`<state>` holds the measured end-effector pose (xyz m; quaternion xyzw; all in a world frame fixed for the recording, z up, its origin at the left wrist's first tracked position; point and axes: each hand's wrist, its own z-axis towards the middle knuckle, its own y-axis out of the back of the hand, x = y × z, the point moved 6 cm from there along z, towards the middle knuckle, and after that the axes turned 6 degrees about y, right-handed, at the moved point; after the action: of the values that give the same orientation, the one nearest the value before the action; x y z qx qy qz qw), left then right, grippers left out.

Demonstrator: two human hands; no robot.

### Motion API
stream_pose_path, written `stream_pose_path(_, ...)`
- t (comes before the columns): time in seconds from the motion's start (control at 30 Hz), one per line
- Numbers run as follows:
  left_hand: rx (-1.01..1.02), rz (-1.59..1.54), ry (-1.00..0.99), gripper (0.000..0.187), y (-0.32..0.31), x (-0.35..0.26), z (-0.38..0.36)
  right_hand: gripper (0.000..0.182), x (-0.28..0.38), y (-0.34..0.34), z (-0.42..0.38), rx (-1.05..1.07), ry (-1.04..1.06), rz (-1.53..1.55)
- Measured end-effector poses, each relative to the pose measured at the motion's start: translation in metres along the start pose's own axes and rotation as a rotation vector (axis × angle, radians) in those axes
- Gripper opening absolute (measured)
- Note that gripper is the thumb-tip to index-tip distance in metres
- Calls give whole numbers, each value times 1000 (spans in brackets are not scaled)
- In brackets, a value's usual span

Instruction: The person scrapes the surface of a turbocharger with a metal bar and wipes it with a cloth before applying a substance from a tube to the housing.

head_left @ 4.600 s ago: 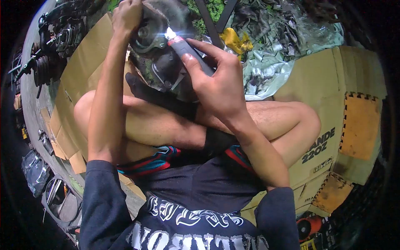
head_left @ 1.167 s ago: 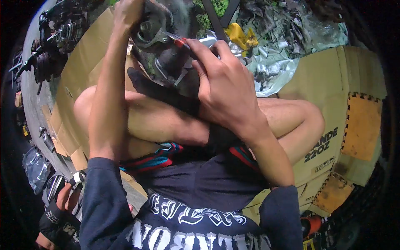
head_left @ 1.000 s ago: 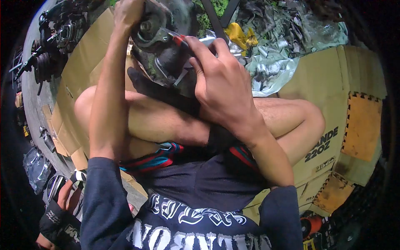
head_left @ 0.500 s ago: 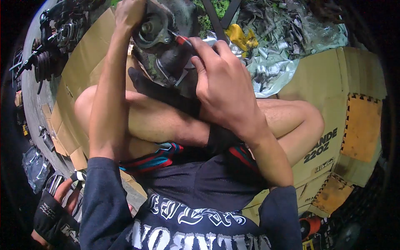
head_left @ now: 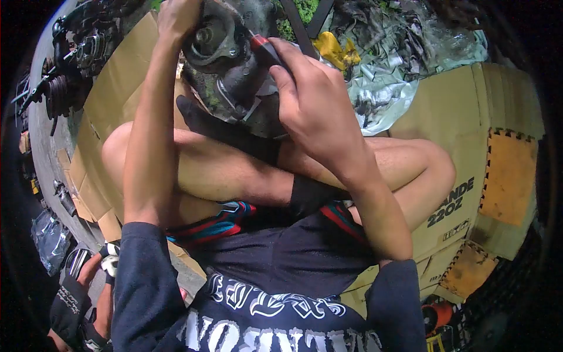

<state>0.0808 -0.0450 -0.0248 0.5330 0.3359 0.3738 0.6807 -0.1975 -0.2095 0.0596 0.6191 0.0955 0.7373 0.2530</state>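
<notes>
"The right hand (head_left: 319,94), how is it held?"

"Raised over the crossed legs, back upward, wrist bent a little, the forearm slanting up from the sleeve. Its fingers are closed around a red-and-black tool (head_left: 267,51), whose front end points up and left at the dark metal part (head_left: 226,50)."

"Touching it?"

"That cannot be told; the tip is too fine to make out."

"And the left hand (head_left: 177,22)?"

"At the top edge of the view, on a nearly straight, upright forearm, beside the metal part's left side. Its fingers are partly cut off, so their grip cannot be told."

"Where does the part lie?"

"Just beyond the black-socked foot (head_left: 229,132), on something mottled green."

"What about the floor?"

"Cardboard (head_left: 440,105) spreads out on both sides, and two orange mats (head_left: 509,176) with notched edges lie on the right. Crumpled, grimy plastic (head_left: 384,100) lies beyond the right knee, with a yellow item (head_left: 337,51) just left of it."

"The rest of the room?"

"Black machine parts (head_left: 58,97) at upper left, a clear bag (head_left: 51,242) below, and another person's hand (head_left: 109,264) at lower left, near a black sleeve (head_left: 69,299). The outer edges are dark."
</notes>
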Motion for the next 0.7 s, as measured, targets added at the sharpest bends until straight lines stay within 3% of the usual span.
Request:
stream_pose_path(0.2, -4, -6, -14, 23, 4, -2, 0, 31, 3, 1, 8, -4, 33, 18)
stream_pose_path(0.27, 0, 15, -13, 23, 2, -1, 1, 29, -1, 0, 8, 62, -85, 134)
stream_pose_path(0.4, 3, 30, 28, 24, 2, -3, 3, 29, -4, 7, 10, 28, -32, 145)
stream_pose_path(0.47, 21, 42, 46, 24, 6, -6, 3, 29, -8, 9, 12, 74, -161, 116)
stream_pose_path(0.6, 39, 51, 25, 24, 11, -11, -1, 30, -5, 7, 15, 16, -54, 69)
stream_pose_path(0.7, 5, 30, 30, 24, 8, -5, 0, 19, -3, 9, 16, 31, -38, 123)
